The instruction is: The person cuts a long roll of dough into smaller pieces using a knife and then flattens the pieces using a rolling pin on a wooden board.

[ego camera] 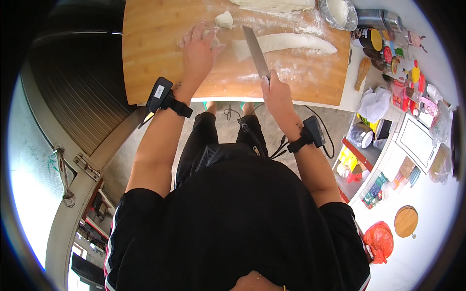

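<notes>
My right hand (275, 88) grips the handle of a kitchen knife (257, 52) with a wide metal blade. The blade crosses the left part of a long dough roll (295, 42) on a floured wooden board (156, 54); whether it touches the dough I cannot tell. My left hand (199, 47) rests over a small dough piece (211, 38), partly hidden by the fingers and thumb. Just above that hand sits another dough piece (224, 19). A larger slab of dough (273, 4) lies at the top edge of the view.
A metal bowl of flour (338, 14) and a steel flask (378, 19) stand at the board's upper right. Beyond them are jars, a small straw brush (362, 74) and a white plastic bag (374, 103). Black cables (244, 125) hang below the board's near edge.
</notes>
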A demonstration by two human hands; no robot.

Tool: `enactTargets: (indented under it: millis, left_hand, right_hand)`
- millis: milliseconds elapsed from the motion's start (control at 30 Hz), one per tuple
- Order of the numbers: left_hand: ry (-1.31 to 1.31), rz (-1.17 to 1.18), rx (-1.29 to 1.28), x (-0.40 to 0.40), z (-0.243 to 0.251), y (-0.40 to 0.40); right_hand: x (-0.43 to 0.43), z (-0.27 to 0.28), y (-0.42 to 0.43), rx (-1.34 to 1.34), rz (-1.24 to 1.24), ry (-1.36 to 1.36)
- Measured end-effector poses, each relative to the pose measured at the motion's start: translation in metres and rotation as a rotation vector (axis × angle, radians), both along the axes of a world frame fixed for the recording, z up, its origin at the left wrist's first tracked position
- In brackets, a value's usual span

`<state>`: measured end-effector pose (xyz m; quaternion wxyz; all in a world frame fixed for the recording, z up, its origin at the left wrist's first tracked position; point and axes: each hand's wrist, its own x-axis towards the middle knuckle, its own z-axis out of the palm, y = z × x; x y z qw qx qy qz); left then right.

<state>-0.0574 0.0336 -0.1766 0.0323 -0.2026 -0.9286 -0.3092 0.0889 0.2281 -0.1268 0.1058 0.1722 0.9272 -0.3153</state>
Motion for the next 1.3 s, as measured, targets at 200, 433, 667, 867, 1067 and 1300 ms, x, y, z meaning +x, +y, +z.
enactTargets:
  millis: [200,433,667,867,1067,1300]
  left_hand:
    - [0.147,-0.074,-0.042,0.008,0.000,0.008]
    - [0.065,-0.215,-0.007,0.030,-0.014,0.041]
    - [-0.192,-0.197,-0.127,0.025,0.001,0.069]
    - [-0.129,-0.154,-0.123,0.049,-0.002,0.040]
    - [0.089,-0.126,-0.138,0.050,0.001,0.036]
    - [0.000,-0.214,-0.047,0.024,-0.011,0.077]
  right_hand:
    - [0.003,-0.002,0.001,0.083,0.070,-0.014]
    - [-0.004,-0.001,-0.006,0.152,0.075,-0.201]
    - [-0.030,-0.070,0.001,0.175,0.131,0.093]
    - [-0.028,0.001,0.012,-0.039,-0.030,0.016]
    - [-0.007,0.000,0.035,0.009,-0.051,-0.057]
    - [-0.009,-0.015,0.031,0.085,0.066,-0.093]
